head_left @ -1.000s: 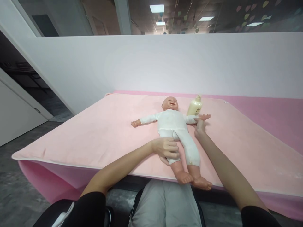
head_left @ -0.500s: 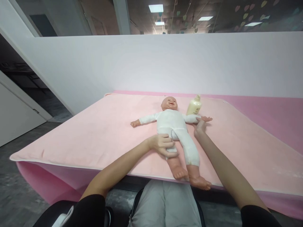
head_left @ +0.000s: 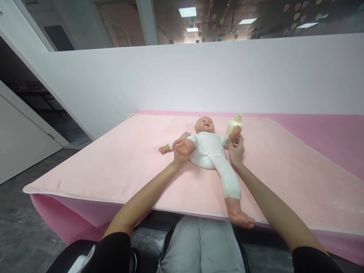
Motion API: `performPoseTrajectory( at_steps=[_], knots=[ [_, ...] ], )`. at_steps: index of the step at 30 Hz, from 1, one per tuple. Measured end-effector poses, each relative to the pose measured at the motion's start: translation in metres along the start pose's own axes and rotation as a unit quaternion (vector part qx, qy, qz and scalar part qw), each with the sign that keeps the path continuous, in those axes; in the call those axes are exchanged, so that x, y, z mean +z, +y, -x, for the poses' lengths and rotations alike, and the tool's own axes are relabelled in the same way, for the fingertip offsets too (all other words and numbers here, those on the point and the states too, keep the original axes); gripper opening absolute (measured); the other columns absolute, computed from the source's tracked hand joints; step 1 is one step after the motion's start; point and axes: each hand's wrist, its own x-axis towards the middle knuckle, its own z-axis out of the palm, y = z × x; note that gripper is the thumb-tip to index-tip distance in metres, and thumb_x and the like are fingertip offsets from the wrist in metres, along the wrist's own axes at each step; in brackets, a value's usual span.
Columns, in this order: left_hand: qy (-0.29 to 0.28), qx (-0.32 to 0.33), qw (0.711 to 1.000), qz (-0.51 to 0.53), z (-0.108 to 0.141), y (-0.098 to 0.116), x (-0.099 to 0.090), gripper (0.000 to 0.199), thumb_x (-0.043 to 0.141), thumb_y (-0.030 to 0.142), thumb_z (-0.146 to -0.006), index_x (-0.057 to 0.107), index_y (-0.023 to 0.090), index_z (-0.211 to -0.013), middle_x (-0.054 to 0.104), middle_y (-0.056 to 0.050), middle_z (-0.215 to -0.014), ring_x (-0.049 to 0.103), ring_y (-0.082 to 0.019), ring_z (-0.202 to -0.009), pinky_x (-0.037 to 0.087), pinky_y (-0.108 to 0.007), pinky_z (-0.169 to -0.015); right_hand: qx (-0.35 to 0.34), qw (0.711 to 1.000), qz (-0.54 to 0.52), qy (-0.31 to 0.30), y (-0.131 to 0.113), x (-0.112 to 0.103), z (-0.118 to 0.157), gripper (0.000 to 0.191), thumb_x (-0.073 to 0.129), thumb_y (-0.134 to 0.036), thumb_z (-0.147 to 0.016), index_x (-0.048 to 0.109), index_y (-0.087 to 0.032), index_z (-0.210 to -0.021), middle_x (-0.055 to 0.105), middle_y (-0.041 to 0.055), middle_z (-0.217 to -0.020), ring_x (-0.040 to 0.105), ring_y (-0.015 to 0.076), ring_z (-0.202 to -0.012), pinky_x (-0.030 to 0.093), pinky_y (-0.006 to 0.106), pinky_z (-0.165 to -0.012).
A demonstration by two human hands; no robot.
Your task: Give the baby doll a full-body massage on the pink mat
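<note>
Although dark print shows low on the pale yellow pump bottle [head_left: 236, 120], it is too small and too covered by the doll's hand [head_left: 235, 133] to be read; the bottle, rounded at the shoulders and faintly translucent, stands upright on the pink mat [head_left: 127, 163], a soft-looking sheet with a thin white edge, laid over a deeper pink cover [head_left: 65, 218] that hangs at the front; the baby doll [head_left: 207, 146] lies on its back on this mat, its bald head [head_left: 204, 124] toward the smooth white partition [head_left: 199, 79], with a white cloth body and glossy, flesh-toned head, hands and feet; the person's left hand [head_left: 181, 156] is bent around the lower part of the doll's lifted leg, its foot [head_left: 183, 147] turned sole outward beside the torso, some fingertips showing beyond the limb; the right hand [head_left: 236, 152] is curled around the opposite forearm, near the wrist, holding it up in front of the bottle; the other leg [head_left: 231, 180] lies extended, its bare foot [head_left: 241, 219] projecting past the mat's front edge.
</note>
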Motion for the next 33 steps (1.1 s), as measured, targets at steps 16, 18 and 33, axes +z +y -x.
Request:
performPoseTrajectory(
  at_steps=[16, 18, 33],
  knots=[
    [0.029, -0.064, 0.997, -0.040, 0.000, 0.013, 0.007, 0.050, 0.050, 0.048, -0.092, 0.048, 0.020, -0.134, 0.055, -0.016, -0.132, 0.048, -0.025, -0.131, 0.038, -0.046, -0.113, -0.218, 0.936, 0.223, -0.163, 0.005, 0.002, 0.004, 0.053, 0.042, -0.006, -0.074, 0.064, -0.021, -0.119, 0.066, 0.0060, -0.117, 0.055, 0.0242, -0.109, 0.045, 0.044, -0.100],
    [0.033, -0.050, 0.997, -0.045, 0.000, 0.014, 0.007, 0.050, 0.052, 0.047, -0.091, 0.049, 0.020, -0.132, 0.055, -0.016, -0.132, 0.047, -0.026, -0.132, 0.036, -0.047, -0.115, -0.215, 0.937, 0.222, -0.163, 0.006, 0.002, 0.003, 0.053, 0.042, -0.006, -0.074, 0.064, -0.021, -0.119, 0.065, 0.0066, -0.118, 0.054, 0.0241, -0.110, 0.045, 0.043, -0.100],
    [0.010, 0.001, 0.999, -0.033, 0.005, 0.014, 0.004, 0.050, 0.048, 0.051, -0.093, 0.047, 0.019, -0.131, 0.056, -0.016, -0.129, 0.053, -0.027, -0.124, 0.043, -0.048, -0.109, -0.130, 0.968, 0.178, -0.122, 0.000, 0.002, 0.005, 0.051, 0.048, -0.016, -0.073, 0.064, -0.021, -0.121, 0.070, 0.0060, -0.106, 0.061, 0.0231, -0.092, 0.049, 0.039, -0.085]
  ],
)
